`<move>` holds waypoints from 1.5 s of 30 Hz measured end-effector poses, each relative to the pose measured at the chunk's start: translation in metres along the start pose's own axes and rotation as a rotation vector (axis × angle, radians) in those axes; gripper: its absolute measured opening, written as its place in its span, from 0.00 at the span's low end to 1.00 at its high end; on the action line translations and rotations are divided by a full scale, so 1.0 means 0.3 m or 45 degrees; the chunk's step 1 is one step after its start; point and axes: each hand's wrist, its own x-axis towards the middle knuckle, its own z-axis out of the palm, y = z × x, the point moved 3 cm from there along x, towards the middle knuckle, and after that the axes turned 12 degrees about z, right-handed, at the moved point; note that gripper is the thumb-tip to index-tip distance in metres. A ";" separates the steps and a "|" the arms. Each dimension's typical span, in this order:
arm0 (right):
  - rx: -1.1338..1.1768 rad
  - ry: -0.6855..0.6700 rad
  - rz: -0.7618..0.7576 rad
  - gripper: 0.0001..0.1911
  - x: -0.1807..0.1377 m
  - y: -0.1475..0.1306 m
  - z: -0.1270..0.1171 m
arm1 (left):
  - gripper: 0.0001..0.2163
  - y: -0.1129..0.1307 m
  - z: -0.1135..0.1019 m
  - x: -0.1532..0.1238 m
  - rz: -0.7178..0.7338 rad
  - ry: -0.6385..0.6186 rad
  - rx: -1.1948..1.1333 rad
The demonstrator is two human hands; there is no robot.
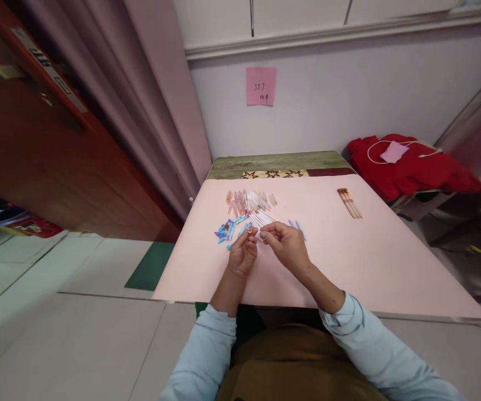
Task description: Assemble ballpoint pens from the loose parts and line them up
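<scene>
My left hand (242,255) pinches a small brown ring (249,230), just left of my right hand (285,244), whose fingertips close together on what I cannot tell

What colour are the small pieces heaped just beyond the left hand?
The small pieces are mostly blue, light to dark, with some brown; best seen in the head view.

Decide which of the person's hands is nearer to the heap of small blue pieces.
Left. The left hand is close by the heap of small blue pieces, at its right and nearer the person; the right hand is farther right, beyond the left one.
</scene>
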 end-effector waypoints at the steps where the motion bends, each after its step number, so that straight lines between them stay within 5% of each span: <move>1: -0.022 0.011 -0.001 0.08 -0.001 0.001 -0.005 | 0.09 -0.002 -0.002 0.002 0.008 -0.015 0.013; 16: -0.427 -0.008 0.045 0.07 -0.021 0.010 -0.009 | 0.03 -0.031 0.008 -0.004 0.107 -0.251 0.160; 27: -0.405 -0.062 0.114 0.11 -0.017 0.004 -0.018 | 0.01 -0.039 0.033 -0.026 0.082 -0.323 0.222; 38: 0.088 -0.151 0.275 0.20 0.025 0.090 0.001 | 0.01 -0.040 0.013 -0.018 0.040 -0.279 0.223; 42: 0.387 -0.090 0.360 0.23 0.039 0.131 -0.004 | 0.06 -0.001 0.010 -0.001 0.190 -0.115 0.038; 45: 0.335 -0.010 0.344 0.21 0.045 0.154 -0.034 | 0.11 0.030 0.011 0.008 0.321 0.025 -0.059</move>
